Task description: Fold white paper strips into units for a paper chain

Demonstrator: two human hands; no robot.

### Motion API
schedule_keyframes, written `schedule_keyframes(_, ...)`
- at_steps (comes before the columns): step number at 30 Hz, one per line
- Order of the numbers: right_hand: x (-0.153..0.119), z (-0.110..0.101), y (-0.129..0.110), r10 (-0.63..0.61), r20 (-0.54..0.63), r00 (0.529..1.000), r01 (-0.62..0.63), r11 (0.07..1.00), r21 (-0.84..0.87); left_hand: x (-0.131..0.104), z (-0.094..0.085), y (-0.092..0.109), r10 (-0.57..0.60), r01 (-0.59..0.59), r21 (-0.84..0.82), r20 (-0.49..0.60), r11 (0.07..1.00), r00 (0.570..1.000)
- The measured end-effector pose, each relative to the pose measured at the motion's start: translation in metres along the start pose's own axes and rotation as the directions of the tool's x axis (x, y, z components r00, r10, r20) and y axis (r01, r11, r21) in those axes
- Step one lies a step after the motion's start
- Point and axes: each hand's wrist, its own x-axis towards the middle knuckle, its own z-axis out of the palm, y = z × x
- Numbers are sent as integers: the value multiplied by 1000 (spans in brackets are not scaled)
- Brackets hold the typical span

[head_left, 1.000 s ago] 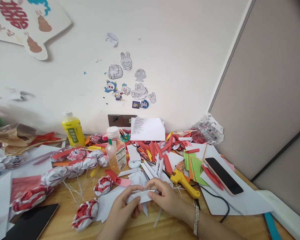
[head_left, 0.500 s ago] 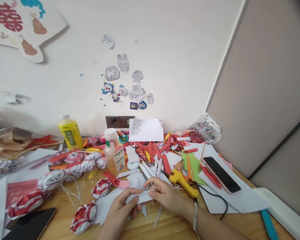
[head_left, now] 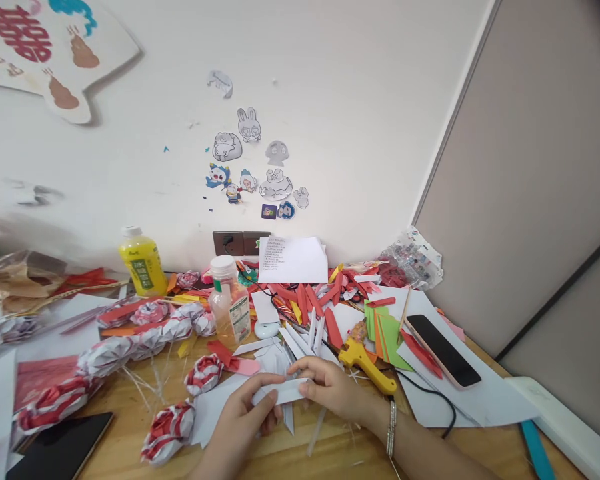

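Between my two hands is a small folded strip of white paper (head_left: 289,393). My left hand (head_left: 253,408) pinches its left end, thumb on the near side. My right hand (head_left: 325,389) grips the right end between thumb and fingers. Just behind them lies a heap of folded white paper pieces (head_left: 274,360). To the left sit a red-and-white folded paper ball (head_left: 169,432) and a smaller one (head_left: 204,373). A yellow glue gun (head_left: 367,365) lies close to my right hand.
A clear bottle (head_left: 230,310) and a yellow drink bottle (head_left: 144,263) stand at the back left. Red paper pieces (head_left: 305,300) are piled along the wall. On the right, a phone (head_left: 444,350) rests on white sheets. A dark tablet or phone (head_left: 63,448) lies front left.
The view has shifted very slightly. Both hands keep their hold on the white paper strip, with almost no movement.
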Motion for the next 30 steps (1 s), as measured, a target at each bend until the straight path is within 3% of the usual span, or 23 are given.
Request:
schedule_keyframes(5, 1, 4, -6, -47, -70, 996, 37, 991, -131, 5, -2, -7, 17, -17, -28, 16, 999, 1000)
schedule_keyframes(15, 2, 5, 5, -136, -92, 986, 118, 977, -176, 6, -8, -6, 65, -59, -137, 47, 989, 997)
schedule_keyframes(19, 1, 5, 3, -163, -75, 984, 151, 978, -143, 2, -1, -2, 87, -86, -16, 35, 996, 996)
schedule_keyframes(25, 1, 7, -6, -136, -109, 985, 103, 959, -265, -3, 6, 1, 121, -117, 45, -79, 992, 990)
schedule_keyframes(30, 4, 10, 2, -151, -127, 980, 114, 960, -256, -1, 5, -3, 120, -104, 132, -121, 986, 985)
